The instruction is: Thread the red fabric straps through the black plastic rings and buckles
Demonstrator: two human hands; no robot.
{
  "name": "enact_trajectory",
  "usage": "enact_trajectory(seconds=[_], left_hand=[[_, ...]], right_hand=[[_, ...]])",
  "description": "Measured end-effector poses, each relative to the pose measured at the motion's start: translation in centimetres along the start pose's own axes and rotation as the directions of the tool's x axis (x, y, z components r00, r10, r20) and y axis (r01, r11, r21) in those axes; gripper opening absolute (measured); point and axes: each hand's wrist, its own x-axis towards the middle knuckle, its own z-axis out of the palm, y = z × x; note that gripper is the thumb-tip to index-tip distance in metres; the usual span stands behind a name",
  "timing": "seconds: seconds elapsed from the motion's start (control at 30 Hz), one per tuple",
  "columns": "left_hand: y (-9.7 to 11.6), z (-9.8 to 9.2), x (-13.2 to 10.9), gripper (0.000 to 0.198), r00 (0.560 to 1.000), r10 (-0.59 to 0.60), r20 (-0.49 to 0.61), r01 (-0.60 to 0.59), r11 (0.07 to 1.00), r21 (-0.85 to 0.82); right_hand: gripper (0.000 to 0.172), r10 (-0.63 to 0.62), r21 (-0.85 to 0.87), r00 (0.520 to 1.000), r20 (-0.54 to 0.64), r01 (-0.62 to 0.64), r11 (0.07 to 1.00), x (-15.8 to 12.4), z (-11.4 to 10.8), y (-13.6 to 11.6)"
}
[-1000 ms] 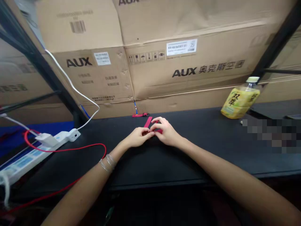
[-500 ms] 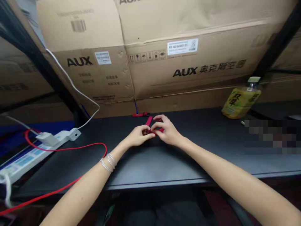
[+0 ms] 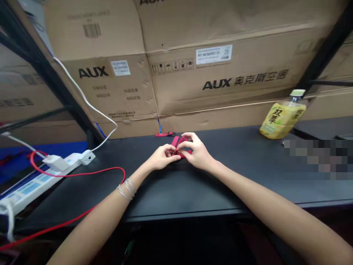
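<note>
A red fabric strap [image 3: 174,141] is bunched between my two hands near the middle of the black table. My left hand [image 3: 162,156] pinches it from the left, thumb and fingers closed. From the right, my right hand [image 3: 195,149] has thumb and fingertips closed on the same strap, with a loop of it showing under the curled fingers. The fingers hide much of the piece they hold. Just beyond the hands, a second red strap piece with a black buckle [image 3: 171,134] lies against the foot of the cardboard boxes.
Large cardboard boxes [image 3: 179,88] stand along the back. A bottle with a yellow label [image 3: 282,117] is at the back right. To the left lie a white power strip [image 3: 30,186], a red cable [image 3: 82,173] and a white cable [image 3: 82,94]. Black rack posts flank both sides.
Both hands stay almost in place, still on the strap. The right fingers have lifted slightly, and more red strap shows beneath them.
</note>
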Motion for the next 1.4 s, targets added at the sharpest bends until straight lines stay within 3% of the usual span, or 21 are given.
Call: enact_trajectory(seconds=[0.17,0.23,0.53,0.77,1.07,1.4], left_hand=[[0.2,0.2,-0.1,0.043,0.998,0.032,0.058,-0.024,0.991,-0.134],[0.4,0.3,-0.1,0.040,0.996,0.065,0.053,-0.055,0.984,-0.171],[1.3,-0.2,-0.1,0.047,0.988,0.027,-0.151,-0.044,0.993,-0.112],[1.4,-0.3,0.0,0.048,0.977,0.040,-0.208,-0.058,0.995,-0.081],[1.6,-0.3,-0.1,0.047,0.982,0.047,-0.184,-0.060,0.996,-0.067],[1.3,-0.3,-0.1,0.048,0.982,0.098,-0.163,-0.102,0.995,-0.017]], right_hand=[[0.054,0.060,0.058,0.998,-0.024,-0.058,0.997,0.1,-0.1,-0.5],[0.059,0.066,0.059,0.998,-0.011,-0.065,0.996,0.1,-0.1,-0.4],[0.013,0.108,0.045,0.990,0.091,-0.112,0.993,-0.2,0.3,-0.1],[0.019,0.082,0.075,0.987,0.140,-0.093,0.993,-0.2,0.2,-0.3],[0.012,0.048,0.094,0.990,0.136,-0.061,0.994,-0.2,0.1,-0.3],[0.020,0.076,0.131,0.981,0.181,-0.101,0.986,-0.2,0.1,0.2]])
